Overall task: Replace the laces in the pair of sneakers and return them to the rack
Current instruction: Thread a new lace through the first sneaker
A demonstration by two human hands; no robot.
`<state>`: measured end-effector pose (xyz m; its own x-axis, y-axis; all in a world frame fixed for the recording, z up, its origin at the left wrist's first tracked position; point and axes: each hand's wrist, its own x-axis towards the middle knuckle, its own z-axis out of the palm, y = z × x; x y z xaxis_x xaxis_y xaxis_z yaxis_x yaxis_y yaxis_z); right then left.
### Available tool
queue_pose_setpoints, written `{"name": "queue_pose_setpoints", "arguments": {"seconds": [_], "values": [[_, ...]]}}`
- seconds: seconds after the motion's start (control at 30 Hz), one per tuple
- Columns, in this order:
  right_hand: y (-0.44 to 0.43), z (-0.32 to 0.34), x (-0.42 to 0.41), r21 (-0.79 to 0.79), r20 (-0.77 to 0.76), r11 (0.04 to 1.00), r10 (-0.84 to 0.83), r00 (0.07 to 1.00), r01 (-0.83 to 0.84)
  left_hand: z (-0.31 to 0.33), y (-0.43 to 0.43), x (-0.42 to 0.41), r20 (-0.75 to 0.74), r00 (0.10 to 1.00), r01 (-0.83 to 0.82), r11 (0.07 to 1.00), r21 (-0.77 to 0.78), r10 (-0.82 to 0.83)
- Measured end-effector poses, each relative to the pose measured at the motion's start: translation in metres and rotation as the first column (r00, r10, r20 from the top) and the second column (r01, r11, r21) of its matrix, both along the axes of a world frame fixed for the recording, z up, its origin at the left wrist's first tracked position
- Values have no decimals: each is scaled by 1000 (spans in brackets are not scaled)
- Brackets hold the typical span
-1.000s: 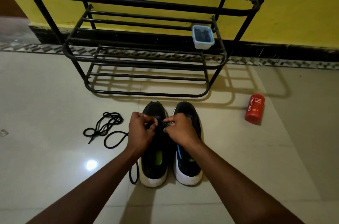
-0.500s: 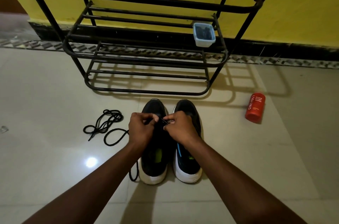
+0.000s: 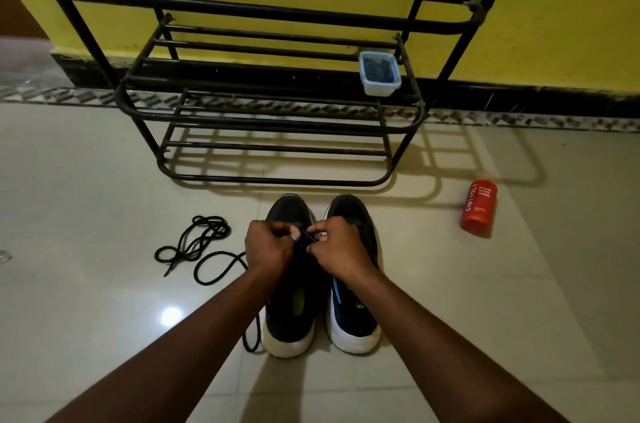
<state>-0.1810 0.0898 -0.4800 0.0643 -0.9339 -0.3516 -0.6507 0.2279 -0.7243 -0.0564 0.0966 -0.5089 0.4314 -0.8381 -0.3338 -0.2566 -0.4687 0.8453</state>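
Two black sneakers with white soles stand side by side on the tiled floor, toes toward the rack: the left sneaker and the right sneaker. My left hand and my right hand sit over the left sneaker's lacing area, each pinching a stretch of black lace between them. A loose black lace lies coiled on the floor to the left, one loop running under my left forearm to the sneaker's heel. The black metal shoe rack stands just beyond the toes.
A small blue plastic box with dark contents sits on the rack's middle shelf at the right. A red bottle lies on the floor to the right. A yellow wall with a black skirting runs behind the rack.
Both hands stay on the lace over the left sneaker, with only small finger movement. The view has shifted slightly.
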Motion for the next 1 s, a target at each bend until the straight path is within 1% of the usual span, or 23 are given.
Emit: {"name": "queue_pose_setpoints", "arguments": {"seconds": [0.07, 0.17, 0.27, 0.37, 0.47, 0.6, 0.73, 0.87, 1.0], "values": [[-1, -1, 0, 3, 4, 1000, -7, 1000, 7, 2, 0, 0, -12, 1000, 1, 1000, 5, -1], [0, 1, 1, 13, 9, 1000, -8, 1000, 8, -1, 0, 4, 52, 997, 55, 998, -32, -53], [1, 2, 2, 11, 5, 1000, -8, 1000, 8, -2, 2, 7, 41, 998, 55, 998, -43, -53], [1, 2, 2, 10, -13, 1000, 2, 1000, -2, -1, 0, 5, 65, 995, 81, 996, -38, -78], [1, 4, 0, 3, -19, 1000, 20, 1000, -20, 4, 3, 0, 89, 995, 45, 999, -27, -43], [-1, 10, 2, -23, -16, 999, 28, 999, -29, 3, 9, -2, 127, 991, 41, 997, -61, -33], [-10, 11, 4, 32, -2, 999, 5, 1000, -5, 4, 11, -2, 124, 992, 12, 998, -57, -5], [-20, 21, 11, -24, -107, 998, 55, 993, -57, 7, 9, -1, 120, 993, -4, 1000, -29, 7], [-26, 25, 20, -50, -256, 985, 148, 955, -166, 9, 8, 1, 58, 998, -24, 1000, -14, 25]]}}
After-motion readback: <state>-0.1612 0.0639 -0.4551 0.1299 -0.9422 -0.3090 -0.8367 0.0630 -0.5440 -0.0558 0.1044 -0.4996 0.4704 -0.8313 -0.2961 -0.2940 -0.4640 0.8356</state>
